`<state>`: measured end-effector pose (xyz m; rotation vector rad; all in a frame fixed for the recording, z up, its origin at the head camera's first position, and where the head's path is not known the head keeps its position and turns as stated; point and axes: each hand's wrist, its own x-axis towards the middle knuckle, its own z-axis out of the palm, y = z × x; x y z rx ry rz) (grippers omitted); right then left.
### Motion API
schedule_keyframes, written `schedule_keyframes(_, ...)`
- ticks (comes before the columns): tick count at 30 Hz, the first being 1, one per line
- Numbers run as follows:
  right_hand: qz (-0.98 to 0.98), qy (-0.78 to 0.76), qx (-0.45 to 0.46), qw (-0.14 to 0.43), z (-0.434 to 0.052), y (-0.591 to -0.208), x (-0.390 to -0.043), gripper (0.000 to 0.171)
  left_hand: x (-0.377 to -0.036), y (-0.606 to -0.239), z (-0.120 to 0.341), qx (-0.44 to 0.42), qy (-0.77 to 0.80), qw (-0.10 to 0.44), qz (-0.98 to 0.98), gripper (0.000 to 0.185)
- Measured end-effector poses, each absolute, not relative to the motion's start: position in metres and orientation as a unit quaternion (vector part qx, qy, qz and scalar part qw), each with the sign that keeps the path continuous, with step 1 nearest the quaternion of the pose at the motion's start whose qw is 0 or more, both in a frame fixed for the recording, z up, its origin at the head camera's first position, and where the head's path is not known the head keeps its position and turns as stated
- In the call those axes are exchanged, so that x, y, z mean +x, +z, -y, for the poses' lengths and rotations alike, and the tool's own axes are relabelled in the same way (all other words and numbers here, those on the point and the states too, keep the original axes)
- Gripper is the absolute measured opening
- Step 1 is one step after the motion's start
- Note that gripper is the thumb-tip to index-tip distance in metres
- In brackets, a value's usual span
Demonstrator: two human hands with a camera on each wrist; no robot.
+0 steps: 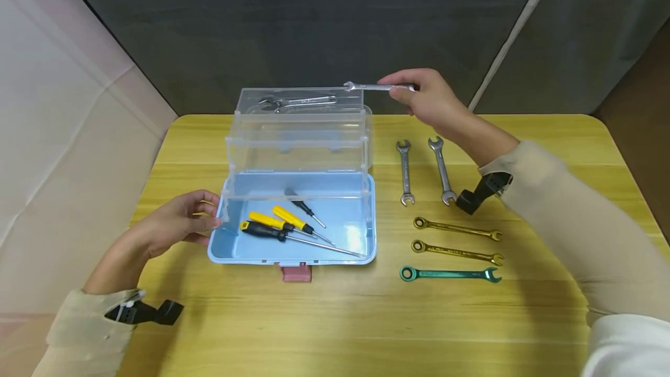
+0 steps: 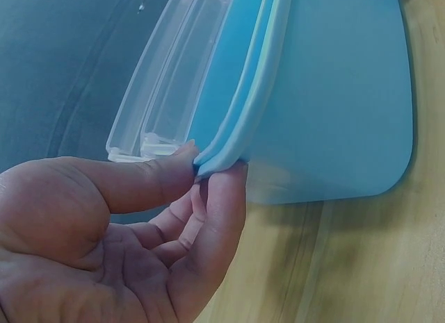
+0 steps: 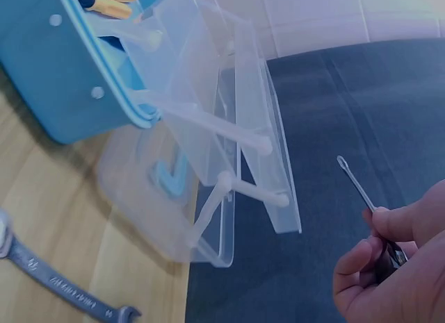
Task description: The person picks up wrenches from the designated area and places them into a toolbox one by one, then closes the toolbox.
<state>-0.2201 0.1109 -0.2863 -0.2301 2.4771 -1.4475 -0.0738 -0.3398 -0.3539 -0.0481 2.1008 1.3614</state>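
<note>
My left hand [image 1: 178,223] is at the left side of a light-blue toolbox [image 1: 241,261]. In the left wrist view its thumb and forefinger pinch the box's rim [image 2: 259,101]. My right hand [image 1: 426,95] holds a small silver open-end wrench [image 1: 366,86] between thumb and fingers. That wrench lies level, its free end over the right edge of the raised clear top tray [image 1: 251,98]. Inside this tray lie silver wrenches [image 1: 314,101], one apparently adjustable. Several screwdrivers [image 1: 264,231] with black or yellow handles rest in the blue base.
Two silver wrenches [image 1: 405,173] lie on the wooden table [image 1: 356,324] right of the box. Nearer are two gold ratchet wrenches [image 1: 458,228] and a green one [image 1: 450,274]. A second clear tray [image 1: 293,156] hangs under the top one. A pink latch [image 1: 296,273] sticks out in front.
</note>
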Motion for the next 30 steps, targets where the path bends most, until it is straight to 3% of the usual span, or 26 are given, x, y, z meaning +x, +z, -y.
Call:
schedule_keyframes(17, -0.855, -0.466, -0.129, 0.188, -0.072, -0.267, -0.245, 0.031, -0.075, -0.355, 0.344, -0.014, 0.518, 0.32, -0.793, 0.037)
schedule_keyframes(30, -0.867, -0.418, -0.136, 0.236, -0.039, -0.275, -0.258, 0.029, -0.074, -0.354, 0.346, -0.013, 0.517, 0.322, -0.793, 0.035)
